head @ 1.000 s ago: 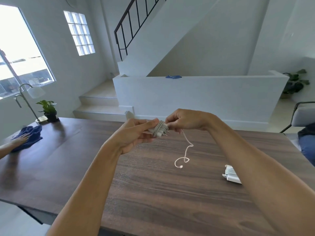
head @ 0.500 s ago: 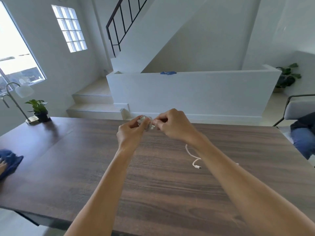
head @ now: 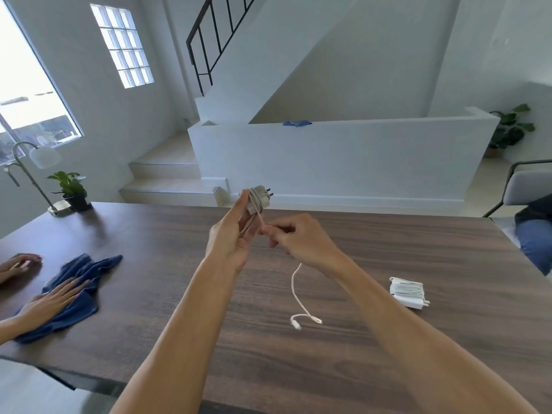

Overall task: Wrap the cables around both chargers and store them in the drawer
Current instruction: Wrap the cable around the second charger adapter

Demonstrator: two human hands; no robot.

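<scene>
White cable [head: 295, 294] is half wound: left hand [head: 230, 237] grips the charger [head: 258, 200], right hand [head: 298, 237] pinches the cord. Slack tension probably means the loops slip off.

Tabletop [head: 388, 234]: dark wood-grain finish, smooth, low sheen, faint window glare at far-left corner. Charger [head: 259, 198] in left grip [head: 231, 237]: white plastic, matt, dark prongs. Cable [head: 298, 297] hanging below right grip [head: 301, 243]: white, smooth, rubbery-looking sheath. Second charger [head: 407, 292], right of right grip: white plastic, slight gloss, cable-wrapped, metal prongs. Cloth [head: 74, 294], far left of left grip: dark blue fabric, soft, matt, crumpled. Lamp [head: 33, 171] beyond cloth: brushed metal arm, frosted shade.
</scene>
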